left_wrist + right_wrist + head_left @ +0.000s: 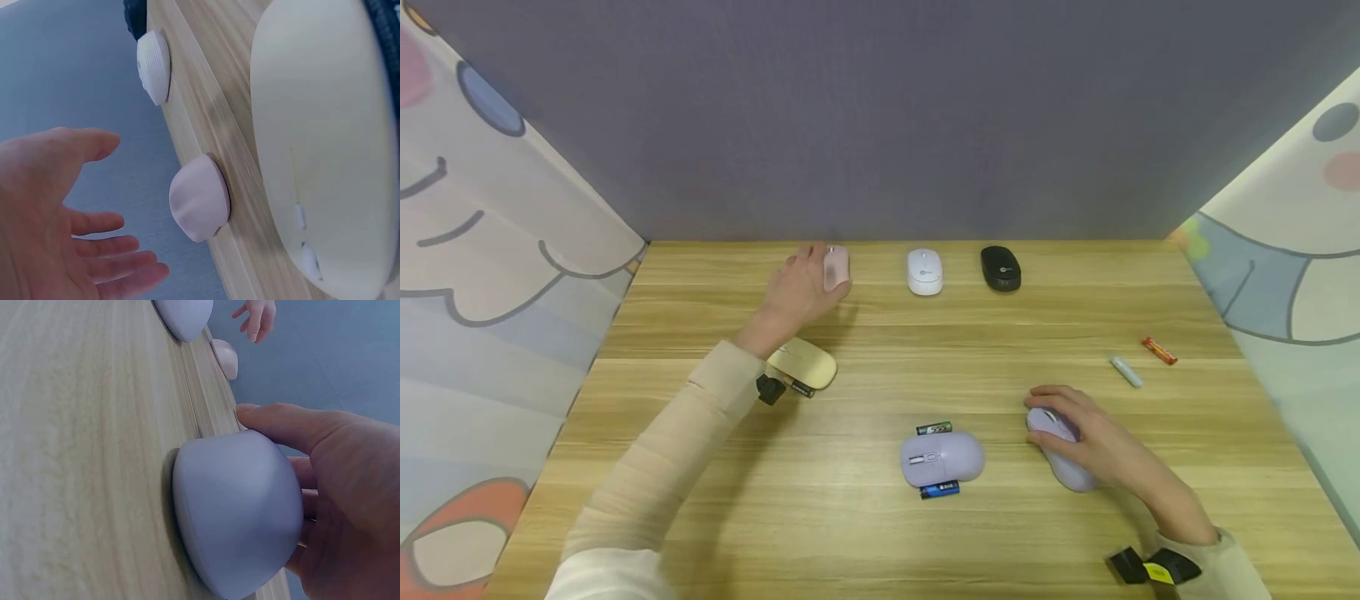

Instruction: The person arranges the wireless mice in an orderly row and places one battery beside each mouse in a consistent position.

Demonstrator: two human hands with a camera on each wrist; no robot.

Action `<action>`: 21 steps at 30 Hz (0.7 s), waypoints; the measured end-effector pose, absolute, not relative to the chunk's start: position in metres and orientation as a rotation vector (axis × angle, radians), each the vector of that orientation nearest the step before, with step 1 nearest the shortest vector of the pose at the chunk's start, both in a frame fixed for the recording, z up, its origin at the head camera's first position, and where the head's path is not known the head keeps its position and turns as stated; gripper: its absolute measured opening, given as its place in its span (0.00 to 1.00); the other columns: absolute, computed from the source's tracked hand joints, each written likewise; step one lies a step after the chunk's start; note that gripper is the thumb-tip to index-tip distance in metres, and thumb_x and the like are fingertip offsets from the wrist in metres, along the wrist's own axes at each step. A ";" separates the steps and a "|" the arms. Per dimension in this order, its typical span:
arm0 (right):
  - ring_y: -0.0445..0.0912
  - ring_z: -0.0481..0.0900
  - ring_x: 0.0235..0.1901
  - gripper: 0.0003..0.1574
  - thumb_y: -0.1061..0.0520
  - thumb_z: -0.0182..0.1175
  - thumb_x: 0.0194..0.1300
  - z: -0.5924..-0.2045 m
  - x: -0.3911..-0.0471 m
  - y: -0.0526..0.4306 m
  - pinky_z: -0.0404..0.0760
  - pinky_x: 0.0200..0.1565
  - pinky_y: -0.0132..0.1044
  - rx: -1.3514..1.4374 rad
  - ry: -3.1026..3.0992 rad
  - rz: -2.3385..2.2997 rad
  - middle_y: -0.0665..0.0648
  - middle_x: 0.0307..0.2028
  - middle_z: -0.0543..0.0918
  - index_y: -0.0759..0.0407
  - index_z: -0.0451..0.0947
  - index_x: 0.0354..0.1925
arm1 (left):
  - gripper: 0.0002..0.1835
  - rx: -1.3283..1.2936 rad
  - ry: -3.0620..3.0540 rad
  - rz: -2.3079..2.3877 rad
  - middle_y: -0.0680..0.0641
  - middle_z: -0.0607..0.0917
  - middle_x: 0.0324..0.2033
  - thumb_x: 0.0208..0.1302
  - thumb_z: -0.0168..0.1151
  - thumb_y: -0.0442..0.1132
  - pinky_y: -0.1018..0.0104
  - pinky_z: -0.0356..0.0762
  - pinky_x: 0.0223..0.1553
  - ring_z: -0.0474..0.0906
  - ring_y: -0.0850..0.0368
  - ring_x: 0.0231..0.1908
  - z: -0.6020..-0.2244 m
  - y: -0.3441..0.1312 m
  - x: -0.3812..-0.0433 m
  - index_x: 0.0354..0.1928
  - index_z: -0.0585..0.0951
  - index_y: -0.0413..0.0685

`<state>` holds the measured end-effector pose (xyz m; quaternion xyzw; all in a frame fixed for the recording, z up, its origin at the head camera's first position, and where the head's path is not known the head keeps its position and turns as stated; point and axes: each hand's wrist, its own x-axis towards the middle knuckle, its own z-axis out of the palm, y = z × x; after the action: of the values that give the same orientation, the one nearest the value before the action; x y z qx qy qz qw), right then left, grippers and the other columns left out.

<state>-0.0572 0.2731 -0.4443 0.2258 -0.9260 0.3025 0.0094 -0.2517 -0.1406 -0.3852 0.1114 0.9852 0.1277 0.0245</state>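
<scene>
In the head view my left hand (797, 290) is over the back of the table, just left of a pale pink computer mouse (837, 268). The left wrist view shows that hand (81, 219) with its fingers spread and apart from the pink mouse (200, 199). At the right, my right hand (1093, 437) grips a lavender mouse (1070, 472), thumb on one side and fingers on the other. Seen from the right wrist, the lavender mouse (234, 509) sits on the table; the hand partly hides it.
A white mouse (924, 273) and a black mouse (1001, 268) stand along the back wall. Under my left forearm lies a yellow mouse (808, 362) beside a dark battery (802, 388). Another lavender mouse (962, 457) lies between green (934, 428) and blue (940, 489) batteries. Red (1160, 351) and pale (1126, 372) batteries lie right.
</scene>
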 end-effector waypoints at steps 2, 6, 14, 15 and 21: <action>0.54 0.76 0.58 0.26 0.58 0.76 0.60 -0.445 -0.057 0.274 0.61 0.58 0.13 0.707 -2.892 0.946 0.58 0.60 0.81 0.54 0.82 0.57 | 0.41 0.362 3.048 0.409 0.32 0.74 0.65 0.71 0.57 0.58 0.40 0.82 0.53 0.78 0.35 0.56 -0.385 -0.142 -0.247 0.73 0.66 0.34; 0.55 0.77 0.58 0.26 0.58 0.76 0.60 -0.445 -0.057 0.274 0.61 0.58 0.13 0.709 -2.890 0.939 0.58 0.60 0.81 0.54 0.82 0.57 | 0.40 0.385 3.049 0.437 0.31 0.74 0.65 0.71 0.58 0.58 0.38 0.82 0.54 0.78 0.34 0.57 -0.384 -0.144 -0.238 0.72 0.67 0.34; 0.54 0.77 0.57 0.27 0.59 0.76 0.59 -0.445 -0.058 0.274 0.60 0.59 0.12 0.718 -2.868 0.930 0.58 0.59 0.81 0.54 0.83 0.56 | 0.39 0.398 3.078 0.459 0.32 0.77 0.63 0.70 0.62 0.58 0.43 0.87 0.48 0.80 0.36 0.54 -0.386 -0.147 -0.227 0.70 0.70 0.34; 0.54 0.77 0.57 0.27 0.59 0.76 0.59 -0.445 -0.058 0.274 0.60 0.59 0.12 0.719 -2.866 0.928 0.58 0.59 0.81 0.55 0.83 0.56 | 0.39 0.404 3.083 0.467 0.32 0.77 0.63 0.70 0.63 0.58 0.43 0.87 0.48 0.81 0.36 0.54 -0.387 -0.147 -0.226 0.70 0.70 0.34; 0.55 0.78 0.57 0.26 0.59 0.76 0.59 -0.447 -0.059 0.274 0.60 0.59 0.13 0.724 -2.863 0.925 0.58 0.59 0.81 0.54 0.83 0.56 | 0.38 0.437 3.094 0.499 0.32 0.78 0.61 0.70 0.64 0.58 0.39 0.85 0.49 0.81 0.34 0.54 -0.389 -0.154 -0.214 0.68 0.73 0.33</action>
<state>-0.0593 0.2739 -0.4465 0.2339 -0.9249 0.2989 0.0235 -0.2136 -0.1540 -0.3893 0.1382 0.9777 0.1576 -0.0114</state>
